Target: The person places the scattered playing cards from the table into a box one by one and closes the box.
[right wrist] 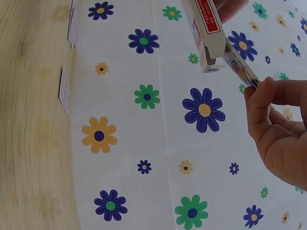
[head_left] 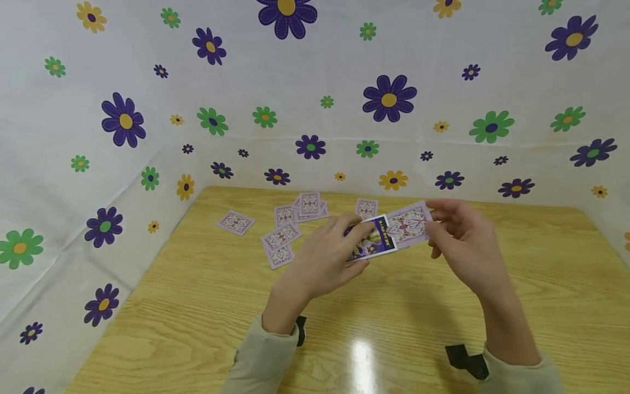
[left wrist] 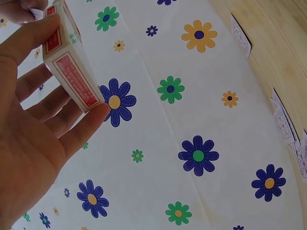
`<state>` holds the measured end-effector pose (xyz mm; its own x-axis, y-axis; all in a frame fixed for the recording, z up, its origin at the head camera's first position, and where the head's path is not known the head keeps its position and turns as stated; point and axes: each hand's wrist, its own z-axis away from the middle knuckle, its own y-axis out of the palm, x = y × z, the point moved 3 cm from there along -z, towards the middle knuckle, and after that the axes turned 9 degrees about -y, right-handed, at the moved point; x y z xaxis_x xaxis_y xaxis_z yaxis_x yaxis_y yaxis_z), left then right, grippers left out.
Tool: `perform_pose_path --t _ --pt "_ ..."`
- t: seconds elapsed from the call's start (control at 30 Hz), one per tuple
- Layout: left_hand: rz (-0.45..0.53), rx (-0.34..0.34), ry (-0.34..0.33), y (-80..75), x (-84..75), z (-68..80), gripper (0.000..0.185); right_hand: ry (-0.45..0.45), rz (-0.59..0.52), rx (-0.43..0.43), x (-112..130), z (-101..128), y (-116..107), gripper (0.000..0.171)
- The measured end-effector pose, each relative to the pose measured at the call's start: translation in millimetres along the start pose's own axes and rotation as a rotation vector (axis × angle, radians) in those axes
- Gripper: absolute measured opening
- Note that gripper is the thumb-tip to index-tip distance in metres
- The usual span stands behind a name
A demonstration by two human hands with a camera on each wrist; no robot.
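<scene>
Above the middle of the wooden table [head_left: 197, 306], my left hand [head_left: 344, 246] grips a card box [head_left: 370, 244] between thumb and fingers. The box shows red-and-white sides in the left wrist view [left wrist: 69, 62] and the right wrist view [right wrist: 208, 33]. A stack of purple-backed cards [head_left: 409, 224] sticks out of the box's right end. My right hand [head_left: 435, 230] pinches that stack at its far end; the stack's edge [right wrist: 242, 69] meets the fingertips [right wrist: 264, 96] in the right wrist view.
Several purple-backed cards lie face down at the back of the table: one apart at the left [head_left: 236, 222], a pair [head_left: 280, 245], a small pile [head_left: 309, 205], one more [head_left: 366, 208]. White cloth with flowers [head_left: 123, 120] walls in the left, back and right sides.
</scene>
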<state>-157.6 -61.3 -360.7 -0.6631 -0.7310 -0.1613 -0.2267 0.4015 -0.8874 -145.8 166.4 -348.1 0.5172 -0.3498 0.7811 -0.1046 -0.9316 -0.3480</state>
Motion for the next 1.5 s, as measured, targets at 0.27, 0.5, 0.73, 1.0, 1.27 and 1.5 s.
perform_pose_path --t 0.27,0.5,0.73,1.0,1.27,1.5 --pt "0.005 0.005 -0.008 -0.4 -0.1 -0.1 0.054 -0.011 -0.056 -0.019 4.1 0.9 12.4 0.028" --pt "0.020 -0.005 -0.003 -0.5 -1.4 -0.9 0.053 -0.034 0.031 0.023 7.0 3.4 25.5 0.028" --pt "0.026 -0.023 0.006 -1.9 -2.9 -1.0 0.052 -0.133 0.190 0.025 15.2 8.2 35.2 0.025" --pt "0.011 -0.058 0.006 -3.8 1.3 1.0 0.052 -0.194 0.256 0.068 27.2 14.4 46.6 0.036" --pt "0.014 -0.170 -0.136 -6.4 3.3 -0.4 0.052 -0.208 0.257 0.002 31.4 18.3 50.1 0.038" --pt "0.118 -0.329 -0.290 -5.7 -2.3 -1.8 0.058 -0.079 0.188 0.060 29.4 22.1 58.0 0.037"
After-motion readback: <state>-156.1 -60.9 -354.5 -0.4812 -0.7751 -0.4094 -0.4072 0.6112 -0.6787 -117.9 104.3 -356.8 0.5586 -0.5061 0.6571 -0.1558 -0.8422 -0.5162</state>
